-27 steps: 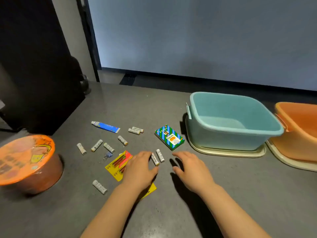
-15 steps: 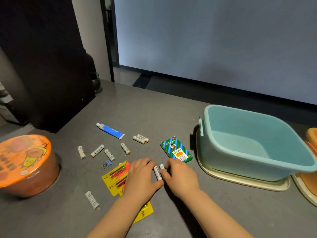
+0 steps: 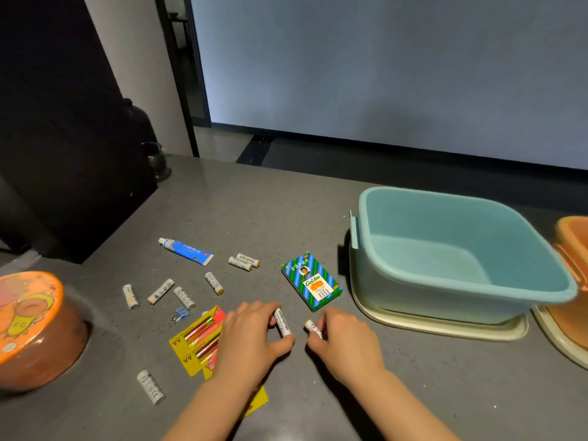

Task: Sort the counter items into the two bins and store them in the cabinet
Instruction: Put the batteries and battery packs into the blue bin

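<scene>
1. Left hand (image 3: pixel 251 337) low on the grey tabletop (image 3: pixel 254 211), grip curled round a white battery (image 3: pixel 283 323), pinched between thumb and fingertips.
2. Right hand (image 3: pixel 345 340) just beside it, grip closed on a second white battery (image 3: pixel 312 327), only one end showing past the fingers.
3. Both held batteries close together but apart, near the front edge of a green-and-blue striped box (image 3: pixel 311 281).
4. Yellow AA battery pack (image 3: pixel 199 338) flat on the tabletop, partly under the left wrist.
5. Loose white batteries scattered left of the hands: a touching pair (image 3: pixel 244 261) near the back, one alone (image 3: pixel 214 283), three more (image 3: pixel 159 292) further left, one (image 3: pixel 150 387) nearest the front.
6. Blue tube (image 3: pixel 187 251) lying behind the loose batteries; small blue binder clip (image 3: pixel 178 315) beside the yellow pack.
7. Teal bin (image 3: pixel 445 249) to the right, sitting on a cream lid (image 3: pixel 445 327), nothing visible inside.
8. Orange bin (image 3: pixel 571 275) at the right edge, mostly cut off.
9. Orange-lidded bowl (image 3: pixel 31 326) at the far left.
</scene>
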Action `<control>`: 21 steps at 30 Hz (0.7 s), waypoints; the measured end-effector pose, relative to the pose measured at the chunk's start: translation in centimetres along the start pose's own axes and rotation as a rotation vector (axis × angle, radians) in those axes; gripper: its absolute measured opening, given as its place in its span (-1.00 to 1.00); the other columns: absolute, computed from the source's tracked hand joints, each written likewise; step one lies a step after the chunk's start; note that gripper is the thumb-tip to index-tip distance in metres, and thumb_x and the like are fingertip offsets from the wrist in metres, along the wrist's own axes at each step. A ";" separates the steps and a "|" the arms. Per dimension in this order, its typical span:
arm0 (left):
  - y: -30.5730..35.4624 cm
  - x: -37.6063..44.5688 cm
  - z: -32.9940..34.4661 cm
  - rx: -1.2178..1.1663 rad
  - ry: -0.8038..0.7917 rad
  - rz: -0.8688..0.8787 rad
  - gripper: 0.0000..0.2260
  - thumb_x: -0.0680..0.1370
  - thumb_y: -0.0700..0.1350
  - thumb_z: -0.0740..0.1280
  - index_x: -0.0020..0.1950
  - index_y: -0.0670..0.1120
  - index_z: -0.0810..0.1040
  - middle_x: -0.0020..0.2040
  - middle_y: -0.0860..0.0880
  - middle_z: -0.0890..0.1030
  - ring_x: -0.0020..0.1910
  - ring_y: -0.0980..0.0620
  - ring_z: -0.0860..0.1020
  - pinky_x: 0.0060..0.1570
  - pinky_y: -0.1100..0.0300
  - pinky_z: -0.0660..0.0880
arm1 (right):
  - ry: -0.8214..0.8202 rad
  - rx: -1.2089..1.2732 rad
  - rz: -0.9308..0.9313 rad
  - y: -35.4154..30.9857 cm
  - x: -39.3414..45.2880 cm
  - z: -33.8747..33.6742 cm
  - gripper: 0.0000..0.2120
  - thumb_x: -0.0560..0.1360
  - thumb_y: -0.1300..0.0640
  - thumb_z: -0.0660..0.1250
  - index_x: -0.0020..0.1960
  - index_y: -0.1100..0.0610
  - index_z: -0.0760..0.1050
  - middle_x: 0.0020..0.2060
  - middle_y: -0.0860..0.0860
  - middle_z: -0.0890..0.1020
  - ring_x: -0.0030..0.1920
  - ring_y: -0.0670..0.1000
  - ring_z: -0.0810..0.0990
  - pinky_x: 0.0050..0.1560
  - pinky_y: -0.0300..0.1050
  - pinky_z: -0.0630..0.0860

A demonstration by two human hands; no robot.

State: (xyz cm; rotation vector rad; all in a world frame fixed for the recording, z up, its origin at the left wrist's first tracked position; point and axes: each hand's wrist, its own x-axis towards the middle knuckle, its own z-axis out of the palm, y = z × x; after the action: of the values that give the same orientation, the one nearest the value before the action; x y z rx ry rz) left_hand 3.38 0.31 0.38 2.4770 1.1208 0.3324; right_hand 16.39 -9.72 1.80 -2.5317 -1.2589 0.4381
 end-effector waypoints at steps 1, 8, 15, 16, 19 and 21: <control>0.7 -0.1 -0.4 -0.027 0.016 0.018 -0.58 0.36 0.23 0.37 0.17 0.16 0.51 -0.12 0.17 0.48 -0.02 0.10 0.43 -0.07 0.20 0.29 | 0.023 0.035 0.007 0.6 -0.6 -1.0 -0.89 0.48 -0.06 0.24 -0.10 -0.03 0.37 -0.05 -0.04 0.60 0.00 0.07 0.56 -0.21 -0.12 0.34; 10.3 1.9 -5.1 -0.203 0.237 0.231 -0.54 0.29 0.12 0.52 0.16 0.10 0.57 0.00 0.15 0.51 -0.04 0.09 0.52 -0.01 0.11 0.44 | 0.333 0.129 -0.030 4.8 -3.9 -10.0 -0.89 0.48 -0.08 0.26 -0.10 -0.06 0.40 -0.15 -0.15 0.54 -0.11 -0.06 0.50 -0.22 -0.11 0.34; 18.4 8.3 -4.7 -0.150 0.219 0.310 -0.53 0.32 0.23 0.44 0.17 0.09 0.55 0.03 0.14 0.59 0.02 0.08 0.53 0.08 0.10 0.44 | 0.488 0.098 0.065 11.1 -2.8 -17.1 -0.86 0.51 -0.10 0.26 -0.13 -0.05 0.41 -0.20 -0.12 0.55 -0.20 -0.07 0.49 -0.28 -0.11 0.38; 19.2 9.3 -4.2 -0.119 0.183 0.302 -0.55 0.33 0.22 0.43 0.15 0.07 0.56 0.03 0.12 0.60 0.03 0.06 0.54 0.09 0.12 0.42 | 0.474 0.086 0.088 11.6 -2.0 -17.7 -0.87 0.52 -0.08 0.26 -0.11 -0.03 0.42 -0.18 -0.11 0.56 -0.18 -0.04 0.51 -0.25 -0.08 0.41; 20.1 11.3 -2.3 -0.010 0.093 0.281 -0.56 0.32 0.20 0.42 0.13 0.04 0.58 0.02 0.08 0.64 0.07 0.02 0.55 0.15 0.14 0.36 | 0.394 0.044 0.110 12.2 0.9 -18.3 -0.87 0.52 -0.04 0.25 -0.05 0.01 0.47 -0.12 -0.05 0.60 -0.11 0.04 0.55 -0.15 -0.06 0.47; 19.3 11.6 -1.3 0.013 0.043 0.261 -0.52 0.32 0.20 0.42 0.18 0.07 0.56 0.08 0.10 0.62 0.11 0.04 0.53 0.23 0.14 0.31 | 0.319 0.011 0.102 12.0 2.7 -17.6 -0.84 0.52 -0.03 0.25 -0.02 0.04 0.49 -0.09 -0.02 0.62 -0.06 0.08 0.57 -0.13 -0.07 0.45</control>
State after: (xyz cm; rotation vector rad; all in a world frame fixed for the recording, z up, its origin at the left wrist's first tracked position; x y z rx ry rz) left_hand 23.27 -2.14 10.83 2.6429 0.8176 0.4559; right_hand 33.41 -16.46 12.96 -2.5364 -1.0103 0.0554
